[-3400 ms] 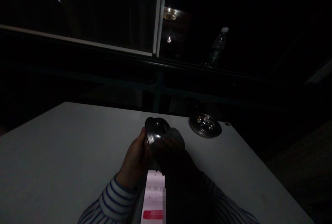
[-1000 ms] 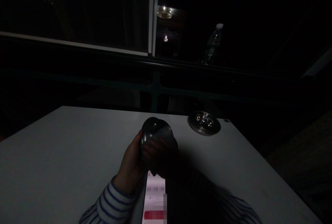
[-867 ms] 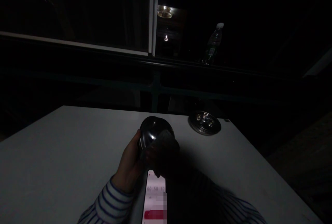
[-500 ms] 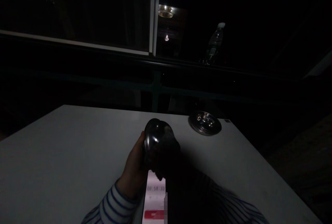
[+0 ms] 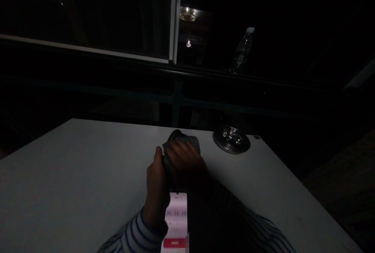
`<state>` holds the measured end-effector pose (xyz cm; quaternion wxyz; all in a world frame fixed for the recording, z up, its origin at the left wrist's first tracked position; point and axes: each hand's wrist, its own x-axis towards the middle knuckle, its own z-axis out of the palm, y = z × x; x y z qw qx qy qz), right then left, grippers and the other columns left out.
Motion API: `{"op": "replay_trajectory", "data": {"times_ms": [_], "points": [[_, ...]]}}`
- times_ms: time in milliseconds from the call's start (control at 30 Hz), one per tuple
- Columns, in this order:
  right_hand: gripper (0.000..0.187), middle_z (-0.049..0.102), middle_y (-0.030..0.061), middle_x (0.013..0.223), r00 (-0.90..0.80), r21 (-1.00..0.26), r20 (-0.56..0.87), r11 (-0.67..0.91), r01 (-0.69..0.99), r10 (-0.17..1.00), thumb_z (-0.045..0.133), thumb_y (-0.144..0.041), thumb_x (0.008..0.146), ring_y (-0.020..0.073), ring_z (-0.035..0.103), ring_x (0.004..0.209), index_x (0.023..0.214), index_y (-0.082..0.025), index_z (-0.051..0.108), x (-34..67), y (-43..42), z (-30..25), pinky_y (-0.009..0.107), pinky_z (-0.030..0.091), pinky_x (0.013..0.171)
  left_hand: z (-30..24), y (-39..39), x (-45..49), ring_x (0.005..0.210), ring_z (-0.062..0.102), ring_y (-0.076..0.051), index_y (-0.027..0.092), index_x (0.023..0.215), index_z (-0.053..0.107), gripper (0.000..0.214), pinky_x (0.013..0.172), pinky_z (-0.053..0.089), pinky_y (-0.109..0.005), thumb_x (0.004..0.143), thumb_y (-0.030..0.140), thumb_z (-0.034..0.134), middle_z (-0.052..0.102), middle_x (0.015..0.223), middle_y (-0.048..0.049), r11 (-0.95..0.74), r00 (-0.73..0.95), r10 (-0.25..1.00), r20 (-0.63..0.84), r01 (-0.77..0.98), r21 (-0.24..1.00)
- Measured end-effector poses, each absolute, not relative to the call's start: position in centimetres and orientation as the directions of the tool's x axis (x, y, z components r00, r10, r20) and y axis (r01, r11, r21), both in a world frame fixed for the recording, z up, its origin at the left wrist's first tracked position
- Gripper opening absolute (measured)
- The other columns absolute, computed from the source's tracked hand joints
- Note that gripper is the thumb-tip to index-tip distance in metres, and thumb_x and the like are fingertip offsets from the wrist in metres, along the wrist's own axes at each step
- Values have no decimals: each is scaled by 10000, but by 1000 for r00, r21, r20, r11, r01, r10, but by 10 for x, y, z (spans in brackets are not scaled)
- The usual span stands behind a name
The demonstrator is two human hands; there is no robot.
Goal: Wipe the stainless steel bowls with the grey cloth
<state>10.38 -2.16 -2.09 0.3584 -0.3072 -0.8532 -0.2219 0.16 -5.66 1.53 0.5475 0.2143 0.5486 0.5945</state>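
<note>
The scene is very dark. My left hand [image 5: 156,180] is closed around the edge of a small shiny metal bowl [image 5: 166,158], held above the white table [image 5: 73,175]. My right hand [image 5: 186,159] presses a pale cloth [image 5: 184,140] against the bowl, its fingers curled over it, so the bowl is mostly hidden. Both sleeves are striped. A second metal bowl [image 5: 231,139] lies on the table to the right, apart from both hands.
A lit phone [image 5: 175,221] with a timer on its screen lies on the table under my wrists. A plastic water bottle [image 5: 242,50] stands on a dark ledge behind the table. A window frame [image 5: 175,16] rises behind. The table's right edge drops to dark floor.
My right hand with the cloth has slid up over the bowl and now covers most of it. My left hand has turned more upright on the bowl's edge.
</note>
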Motion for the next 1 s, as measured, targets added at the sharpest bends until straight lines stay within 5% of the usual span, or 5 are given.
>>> {"op": "replay_trajectory", "data": {"times_ms": [233, 533, 767, 1000], "points": [[440, 539, 124, 1252, -440, -58, 744, 705, 707, 502, 269, -279, 911, 223, 437, 1207, 1192, -60, 528, 105, -16, 7, 394, 328, 1034, 25, -61, 2, 377, 336, -101, 217, 428, 372, 445, 389, 263, -242, 745, 497, 511, 366, 381, 36, 132, -391, 890, -235, -274, 953], [408, 541, 87, 1250, -293, -481, 593, 622, 618, 750, 289, -278, 912, 167, 449, 1196, 1209, -125, 524, 125, -4, 15, 328, 326, 1042, 14, -59, -1, 362, 330, -91, 205, 428, 376, 477, 369, 290, -231, 711, 567, 504, 380, 376, 36, 94, -359, 916, -178, -239, 966], [381, 607, 78, 1125, -135, -862, 394, 417, 288, 909, 309, -351, 910, 181, 542, 1062, 1131, -159, 553, 142, 2, 2, 340, 401, 937, 15, -62, -5, 353, 311, -79, 196, 408, 377, 484, 357, 266, -216, 737, 524, 514, 368, 363, 40, 85, -313, 933, -181, -298, 951], [349, 645, 68, 1011, -103, -959, 272, 279, 55, 957, 384, -390, 879, 184, 569, 965, 968, -150, 622, 149, -8, 1, 312, 429, 854, 9, -60, -8, 385, 386, -93, 181, 426, 441, 473, 393, 316, -219, 719, 543, 526, 434, 396, 25, 85, -248, 953, -175, -334, 939]]}}
